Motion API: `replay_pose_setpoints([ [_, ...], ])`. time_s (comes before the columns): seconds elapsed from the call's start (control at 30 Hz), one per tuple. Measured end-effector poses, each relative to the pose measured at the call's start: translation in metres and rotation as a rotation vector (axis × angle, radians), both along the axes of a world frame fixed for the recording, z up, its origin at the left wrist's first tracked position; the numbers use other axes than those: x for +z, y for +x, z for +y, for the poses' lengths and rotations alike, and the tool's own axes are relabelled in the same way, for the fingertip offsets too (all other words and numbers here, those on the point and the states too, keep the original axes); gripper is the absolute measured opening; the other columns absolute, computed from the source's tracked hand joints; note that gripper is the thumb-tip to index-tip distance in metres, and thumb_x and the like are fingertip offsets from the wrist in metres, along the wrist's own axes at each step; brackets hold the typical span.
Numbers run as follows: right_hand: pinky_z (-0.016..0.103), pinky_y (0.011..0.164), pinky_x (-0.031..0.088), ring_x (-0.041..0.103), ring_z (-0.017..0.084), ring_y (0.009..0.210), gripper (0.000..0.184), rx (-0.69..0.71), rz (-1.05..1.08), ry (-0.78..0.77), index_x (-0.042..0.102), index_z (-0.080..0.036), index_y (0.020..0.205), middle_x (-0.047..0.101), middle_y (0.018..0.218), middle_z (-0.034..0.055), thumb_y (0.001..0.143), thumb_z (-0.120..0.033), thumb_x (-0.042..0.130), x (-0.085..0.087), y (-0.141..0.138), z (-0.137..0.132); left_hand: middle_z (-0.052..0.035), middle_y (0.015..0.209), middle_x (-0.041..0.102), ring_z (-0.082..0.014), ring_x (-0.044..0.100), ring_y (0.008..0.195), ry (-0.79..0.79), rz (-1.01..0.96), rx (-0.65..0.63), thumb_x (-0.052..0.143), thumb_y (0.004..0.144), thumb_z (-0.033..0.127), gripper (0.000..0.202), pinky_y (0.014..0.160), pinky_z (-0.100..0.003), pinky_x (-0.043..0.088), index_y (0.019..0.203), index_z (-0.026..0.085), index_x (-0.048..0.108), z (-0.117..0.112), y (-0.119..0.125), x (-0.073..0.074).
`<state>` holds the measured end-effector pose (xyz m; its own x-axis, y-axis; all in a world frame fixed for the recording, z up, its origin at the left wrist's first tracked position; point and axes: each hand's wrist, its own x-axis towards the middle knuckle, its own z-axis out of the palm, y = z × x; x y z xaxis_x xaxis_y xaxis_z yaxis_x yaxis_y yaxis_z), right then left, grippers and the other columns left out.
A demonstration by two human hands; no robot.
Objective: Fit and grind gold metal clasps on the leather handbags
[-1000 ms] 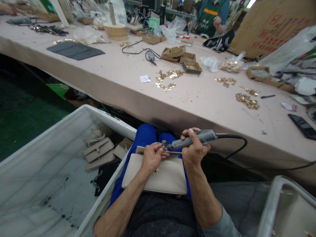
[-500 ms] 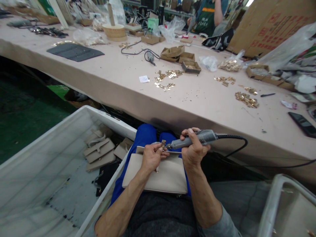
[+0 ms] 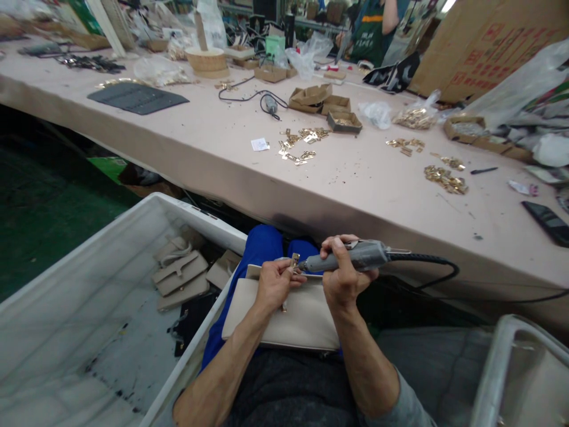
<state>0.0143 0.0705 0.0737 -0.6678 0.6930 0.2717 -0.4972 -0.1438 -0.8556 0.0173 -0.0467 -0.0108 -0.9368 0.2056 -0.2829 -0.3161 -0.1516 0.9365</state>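
Observation:
A beige handbag lies across my lap on blue trousers. My left hand is closed, pinching a small gold metal clasp plate above the bag's upper edge. In my right hand is a grey electric screwdriver, held nearly level with its tip pointing left. That tip is at the gold plate; whether a screw sits between them is too small to make out. Another small gold fitting shows on the bag's front below my left hand.
Beige bags lie in a white bin at my left. On the table are gold plates, small cardboard boxes, a second screwdriver and a phone. A white-framed container stands at right. Someone is across the table.
The screwdriver has moved slightly left, bringing its tip up to the gold plate. Its cable has shifted a little to the right. My left hand keeps its pinch.

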Motion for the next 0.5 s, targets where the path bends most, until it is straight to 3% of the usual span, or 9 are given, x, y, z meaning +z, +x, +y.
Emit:
replay_pose_setpoints([
  [0.3,0.035,0.065,0.054,0.061,0.017,0.064,0.012,0.069,-0.001,0.282,0.068,-0.019,0.08,0.064,0.077,0.0032,0.089,-0.023,0.074,0.008,0.012,-0.013,-0.0106,0.082,0.077,-0.0248,0.079,0.07,0.031,-0.072,0.03,0.066,0.078,0.023,0.02,0.064,-0.029,0.064,0.091,0.011,0.075,0.002,-0.004,0.005],
  [0.5,0.033,0.057,0.053,0.063,0.018,0.061,0.007,0.184,0.077,0.292,0.067,-0.021,0.088,0.064,0.077,0.0016,0.089,-0.018,0.073,0.009,0.012,-0.016,-0.0097,0.078,0.076,-0.0244,0.078,0.068,0.041,-0.073,0.055,0.066,0.077,0.021,0.017,0.063,-0.029,0.064,0.089,0.012,0.074,0.002,-0.003,0.007],
])
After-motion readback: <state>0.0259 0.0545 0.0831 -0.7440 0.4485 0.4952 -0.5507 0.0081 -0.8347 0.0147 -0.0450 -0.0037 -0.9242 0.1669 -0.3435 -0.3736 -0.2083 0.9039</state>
